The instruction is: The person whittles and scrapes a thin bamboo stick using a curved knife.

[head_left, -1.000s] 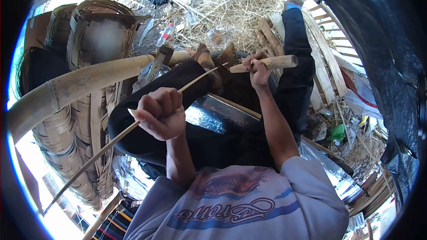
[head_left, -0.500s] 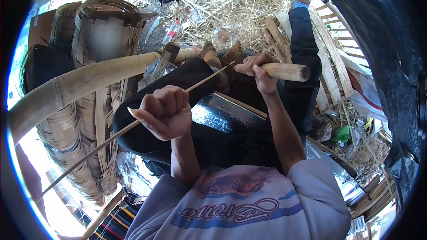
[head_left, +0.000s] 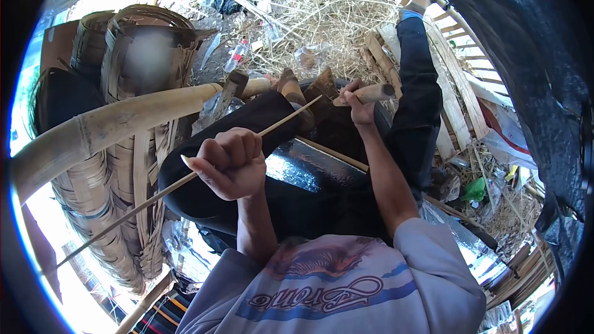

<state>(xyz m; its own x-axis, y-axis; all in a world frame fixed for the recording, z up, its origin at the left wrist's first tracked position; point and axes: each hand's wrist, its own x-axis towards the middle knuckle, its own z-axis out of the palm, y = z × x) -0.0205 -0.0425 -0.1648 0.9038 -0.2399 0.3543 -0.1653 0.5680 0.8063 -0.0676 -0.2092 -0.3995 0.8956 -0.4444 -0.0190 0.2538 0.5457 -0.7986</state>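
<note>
My left hand (head_left: 230, 162) is closed around a long thin bamboo stick (head_left: 143, 205), which runs from the lower left up to a tip between my knees. To the right, my right hand (head_left: 357, 102) grips a thick wooden handle (head_left: 375, 93), whose butt end points right. Its blade is hard to make out against the dark background near the stick's tip. Beyond the tip stands a rusty brown piece (head_left: 323, 86), close to a bare foot or brown object that I cannot make out clearly.
A thick bamboo pole (head_left: 124, 115) crosses the left side, over tall woven baskets (head_left: 86, 192). Straw (head_left: 334, 9), a plastic bottle (head_left: 236, 55) and wooden slats (head_left: 455, 102) lie ahead and right. A dark plastic sheet (head_left: 526, 43) hangs at the right.
The wooden handle has tilted and shows shorter than before, and my right hand has shifted slightly left since half a second ago. My left hand still holds the stick in nearly the same place.
</note>
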